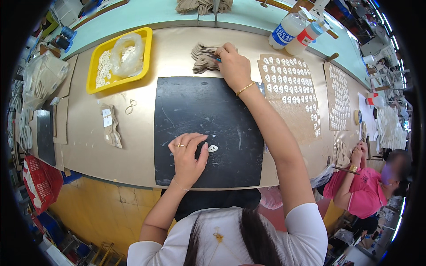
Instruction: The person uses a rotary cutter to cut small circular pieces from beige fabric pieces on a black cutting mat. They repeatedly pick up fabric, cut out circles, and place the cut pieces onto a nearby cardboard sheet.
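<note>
My left hand (188,157) rests over a black mat (195,106), its fingers bent and thumb apart from the index finger. Beside the thumb tip lies a small white teardrop-shaped piece (213,148) with dark holes; a tiny white bit (214,136) sits just beyond it. My right hand (234,66) reaches past the mat's far edge to a stack of beige fabric pieces (203,60). Its fingers are closed around a thin blue pen-like tool (218,60), mostly hidden by the hand. Whether they also grip the fabric is hidden.
A yellow tray (89,84) at left holds white pieces and a plastic bag. Brown sheets (288,117) with rows of white pieces lie at right. Two bottles (286,31) stand at the back right. A banded beige bundle (111,126) lies left; a co-worker (364,186) sits far right.
</note>
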